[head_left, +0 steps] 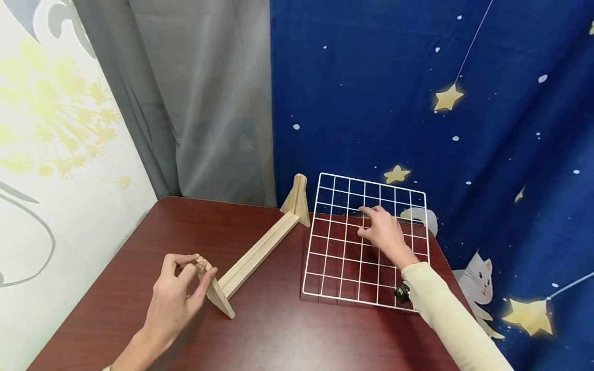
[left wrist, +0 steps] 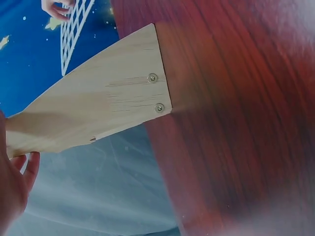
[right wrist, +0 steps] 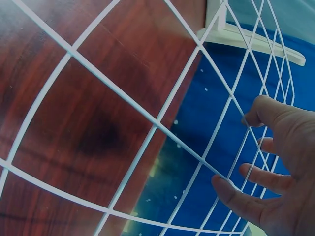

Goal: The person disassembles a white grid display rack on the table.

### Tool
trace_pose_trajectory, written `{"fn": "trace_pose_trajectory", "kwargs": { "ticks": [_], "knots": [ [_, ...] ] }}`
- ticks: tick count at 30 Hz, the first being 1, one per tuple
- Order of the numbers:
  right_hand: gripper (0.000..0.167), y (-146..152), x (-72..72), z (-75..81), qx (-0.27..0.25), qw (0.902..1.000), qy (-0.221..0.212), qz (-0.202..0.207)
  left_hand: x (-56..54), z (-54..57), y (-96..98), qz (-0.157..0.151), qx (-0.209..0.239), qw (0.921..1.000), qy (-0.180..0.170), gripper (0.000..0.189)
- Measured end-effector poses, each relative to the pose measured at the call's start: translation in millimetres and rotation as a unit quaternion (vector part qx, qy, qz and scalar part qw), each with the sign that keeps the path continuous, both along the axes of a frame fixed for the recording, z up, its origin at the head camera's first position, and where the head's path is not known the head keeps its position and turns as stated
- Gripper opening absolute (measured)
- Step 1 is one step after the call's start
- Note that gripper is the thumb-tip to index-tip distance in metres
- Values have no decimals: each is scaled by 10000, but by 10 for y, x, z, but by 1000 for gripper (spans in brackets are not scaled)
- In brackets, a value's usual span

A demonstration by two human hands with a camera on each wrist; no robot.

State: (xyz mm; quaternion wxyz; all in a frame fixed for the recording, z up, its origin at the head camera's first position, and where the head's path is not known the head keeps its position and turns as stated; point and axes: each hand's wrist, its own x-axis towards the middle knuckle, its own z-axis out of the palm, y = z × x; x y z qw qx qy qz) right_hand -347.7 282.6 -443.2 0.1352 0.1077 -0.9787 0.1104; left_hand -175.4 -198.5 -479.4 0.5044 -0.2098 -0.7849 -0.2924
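Note:
A wooden stand has a long crossbar between two upright end pieces. My left hand pinches the top of the near end piece between thumb and fingers. Two screw heads show low on that piece's outer face. The far end piece stands near the table's back edge. To the right, a white wire grid panel is tilted up beside the stand. My right hand holds it by the wires, fingers and thumb bent around them. The panel's left side is close to the far end piece.
The stand is on a dark red-brown wooden table. Behind hang a grey curtain and a blue curtain with stars. A pale patterned panel borders the left side. A small dark device is worn on the right wrist.

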Motion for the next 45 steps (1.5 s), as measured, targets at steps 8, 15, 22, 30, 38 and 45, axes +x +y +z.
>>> {"fn": "trace_pose_trajectory", "kwargs": {
  "ticks": [8,15,22,30,38,45],
  "knots": [
    [66,-146,-22,-224,229,9993,-277,133,62,71,100,244,-29,9995,215,41],
    [63,-220,-42,-348,261,9987,-410,178,132,108,173,379,-84,9988,298,43],
    [64,-252,-48,-341,321,9980,-534,141,170,142,229,426,-47,9983,397,40],
    [60,-308,-81,-361,479,9950,-846,230,217,164,286,428,-205,9982,371,39],
    [59,-363,-55,-400,501,9920,-1140,231,261,184,411,386,-381,9977,402,39],
    [60,-412,-69,-415,482,9893,-1354,239,286,244,542,364,-476,9969,501,36]
  ]
}}
